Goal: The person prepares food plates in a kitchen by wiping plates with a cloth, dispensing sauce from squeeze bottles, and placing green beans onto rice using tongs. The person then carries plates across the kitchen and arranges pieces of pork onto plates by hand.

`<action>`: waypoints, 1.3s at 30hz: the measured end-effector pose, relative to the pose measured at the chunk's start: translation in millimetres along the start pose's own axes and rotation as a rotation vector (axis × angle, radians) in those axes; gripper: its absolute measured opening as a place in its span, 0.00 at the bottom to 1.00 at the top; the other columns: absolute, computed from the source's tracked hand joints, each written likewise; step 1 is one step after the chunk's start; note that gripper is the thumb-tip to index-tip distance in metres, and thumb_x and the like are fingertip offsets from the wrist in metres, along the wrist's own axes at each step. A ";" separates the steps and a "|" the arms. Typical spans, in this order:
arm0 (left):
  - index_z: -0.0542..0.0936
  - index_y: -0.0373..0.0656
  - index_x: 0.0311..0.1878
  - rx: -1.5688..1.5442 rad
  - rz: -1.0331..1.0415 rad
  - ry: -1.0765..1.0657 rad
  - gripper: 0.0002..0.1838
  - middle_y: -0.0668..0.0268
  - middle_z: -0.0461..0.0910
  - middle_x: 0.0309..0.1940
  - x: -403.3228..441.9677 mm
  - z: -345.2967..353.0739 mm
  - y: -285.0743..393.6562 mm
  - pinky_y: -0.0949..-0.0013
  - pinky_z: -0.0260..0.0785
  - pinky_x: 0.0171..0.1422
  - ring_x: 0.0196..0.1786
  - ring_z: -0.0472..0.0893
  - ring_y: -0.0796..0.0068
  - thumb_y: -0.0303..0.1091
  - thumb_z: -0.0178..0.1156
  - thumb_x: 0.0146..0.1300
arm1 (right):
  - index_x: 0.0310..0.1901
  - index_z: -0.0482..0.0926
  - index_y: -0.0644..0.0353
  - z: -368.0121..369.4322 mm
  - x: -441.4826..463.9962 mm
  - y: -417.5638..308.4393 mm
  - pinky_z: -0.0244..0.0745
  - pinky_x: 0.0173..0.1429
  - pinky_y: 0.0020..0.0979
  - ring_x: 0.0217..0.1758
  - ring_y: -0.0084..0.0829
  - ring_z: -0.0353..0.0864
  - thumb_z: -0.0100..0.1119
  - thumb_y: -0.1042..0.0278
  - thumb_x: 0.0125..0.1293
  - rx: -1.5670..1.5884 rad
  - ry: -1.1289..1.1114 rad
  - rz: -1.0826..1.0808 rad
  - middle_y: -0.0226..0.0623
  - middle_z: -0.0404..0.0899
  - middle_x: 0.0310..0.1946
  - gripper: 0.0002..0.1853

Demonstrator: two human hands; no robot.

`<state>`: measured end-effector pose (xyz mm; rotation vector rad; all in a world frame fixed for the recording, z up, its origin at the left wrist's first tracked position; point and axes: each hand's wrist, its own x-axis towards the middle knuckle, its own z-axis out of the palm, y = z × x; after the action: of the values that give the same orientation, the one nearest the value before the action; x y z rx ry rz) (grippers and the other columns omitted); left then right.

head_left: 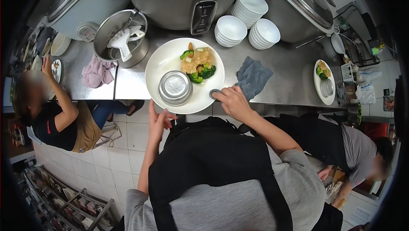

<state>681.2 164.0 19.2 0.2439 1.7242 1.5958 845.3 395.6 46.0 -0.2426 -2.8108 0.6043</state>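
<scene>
A round white plate [204,101] lies at the counter's front edge. On it are broccoli with pieces in pale sauce [198,63] and an upturned metal bowl [175,87]. At the plate's lower left rim, my left hand [158,122] has its fingers apart, one fingertip against the rim. My right hand [235,104] is closed at the right rim, pressing a bit of grey-blue cloth [215,93] onto it. Just beyond that hand a larger grey-blue cloth [254,77] spreads on the steel; whether the two are joined I cannot tell.
Large rice cookers [170,7] line the back. Stacked white bowls [230,28] stand before them. Left are a metal pot [100,48] with white utensils and a pink cloth [97,71]. Another served plate [318,87] sits right. One person [55,118] is left, another [349,146] right.
</scene>
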 end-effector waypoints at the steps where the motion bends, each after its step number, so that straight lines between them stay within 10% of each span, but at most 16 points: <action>1: 0.46 0.42 0.68 0.004 -0.002 -0.005 0.32 0.58 0.80 0.23 2.5 0.8 -2.3 0.82 0.55 0.14 0.12 0.68 0.83 0.34 0.47 0.64 | 0.41 0.77 0.51 -2.4 1.9 3.0 0.60 0.47 0.36 0.35 0.35 0.74 0.51 0.78 0.49 -0.035 -0.003 -0.045 0.34 0.70 0.26 0.16; 23: 0.50 0.46 0.69 0.123 0.031 -0.133 0.38 0.67 0.72 0.21 57.4 -20.1 25.5 0.79 0.58 0.14 0.12 0.67 0.83 0.21 0.48 0.53 | 0.40 0.77 0.58 -19.6 35.2 82.3 0.63 0.49 0.37 0.37 0.37 0.73 0.54 0.79 0.47 -0.072 0.119 -0.148 0.36 0.73 0.31 0.15; 28: 0.49 0.48 0.70 0.107 0.023 -0.069 0.35 0.69 0.71 0.18 52.9 -26.5 8.9 0.79 0.56 0.15 0.14 0.67 0.83 0.30 0.54 0.62 | 0.41 0.75 0.62 -50.1 11.1 90.3 0.68 0.46 0.40 0.41 0.43 0.73 0.53 0.73 0.51 0.418 0.474 0.275 0.43 0.73 0.35 0.13; 35: 0.48 0.50 0.70 -0.004 0.013 -0.097 0.36 0.62 0.76 0.27 38.9 -3.9 -18.3 0.80 0.54 0.16 0.15 0.67 0.81 0.33 0.54 0.61 | 0.37 0.75 0.62 0.0 -76.8 80.5 0.68 0.45 0.44 0.39 0.45 0.72 0.62 0.59 0.50 -0.421 0.432 0.553 0.44 0.71 0.35 0.17; 39: 0.52 0.50 0.69 -0.056 -0.040 0.056 0.34 0.65 0.73 0.29 47.4 -2.4 -14.0 0.79 0.52 0.14 0.12 0.61 0.82 0.28 0.51 0.59 | 0.35 0.73 0.64 4.8 -67.4 88.8 0.70 0.46 0.42 0.41 0.46 0.73 0.63 0.65 0.47 -0.280 0.448 0.640 0.46 0.72 0.36 0.15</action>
<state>651.7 187.9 -12.5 0.1374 1.7136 1.6325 917.8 459.2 -10.1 -1.1956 -2.3366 0.2188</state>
